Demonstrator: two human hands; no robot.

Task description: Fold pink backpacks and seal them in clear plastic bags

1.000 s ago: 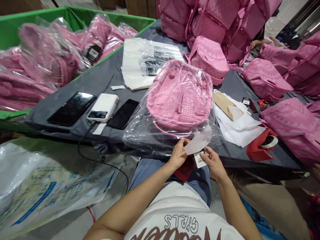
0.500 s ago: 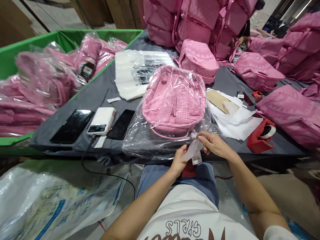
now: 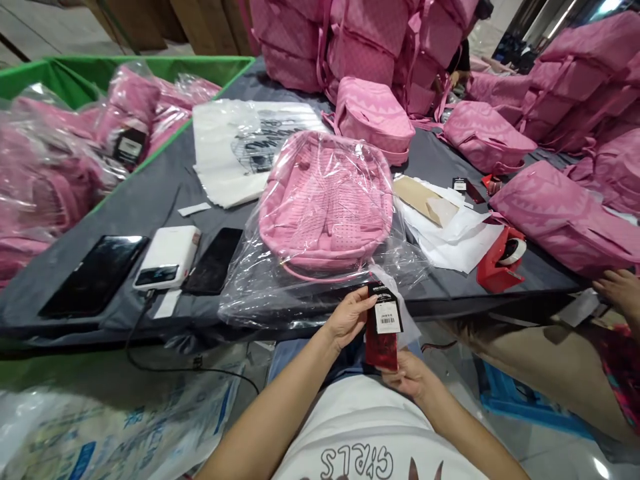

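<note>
A pink backpack [image 3: 325, 200] in a clear plastic bag [image 3: 250, 293] lies on the dark table in front of me. At the table's front edge, my left hand [image 3: 350, 319] pinches a black hang tag [image 3: 387, 316] with a white barcode label. Below it hangs a red tag [image 3: 381, 350], its lower end held between the fingers of my right hand [image 3: 406, 375]. A strip of thin white paper [image 3: 404, 303] droops behind the tags, reaching up to the backpack's lower edge.
A red tape dispenser [image 3: 500, 260] and white sheets [image 3: 450, 243] lie to the right. Two phones [image 3: 95, 273] and a white power bank [image 3: 167, 257] stand left. Pink backpacks [image 3: 375, 120] fill the back; a green-sided bin [image 3: 65, 80] holds bagged ones. Another person's hand [image 3: 620, 290] is at far right.
My right hand has moved from the paper strip down to the red tag. My left hand now grips the black tag, which has come up into view. The camera has shifted to the right.
</note>
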